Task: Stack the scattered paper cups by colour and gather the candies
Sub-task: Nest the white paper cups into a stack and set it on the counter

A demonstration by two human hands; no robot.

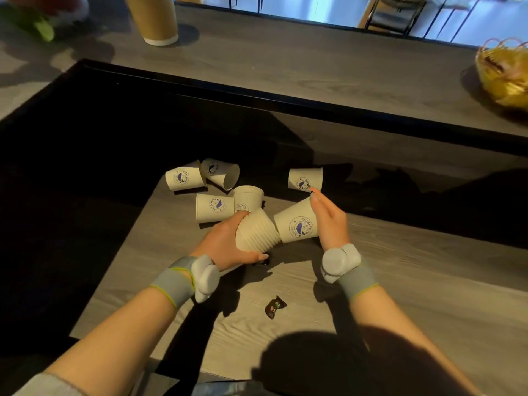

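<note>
My left hand (225, 241) grips a nested stack of white cups (257, 232), held on its side with the rims facing right. My right hand (328, 221) holds a single white cup (297, 224) with a blue whale logo, its base pointing at the stack's open end. Several more white cups lie scattered behind: two on their sides (185, 176) (221, 172), one lying flat (213, 207), one upside down (248, 197), one apart at the right (304, 179). A dark wrapped candy (275, 306) lies near me; another candy (264, 262) peeks from under my left thumb.
A raised grey counter (285, 70) with a black edge runs behind the lower wooden table (414, 281). On it stand a tall brown paper cup (155, 20) at the back left and a yellow woven basket (505, 72) at the right. Deep shadow covers the left.
</note>
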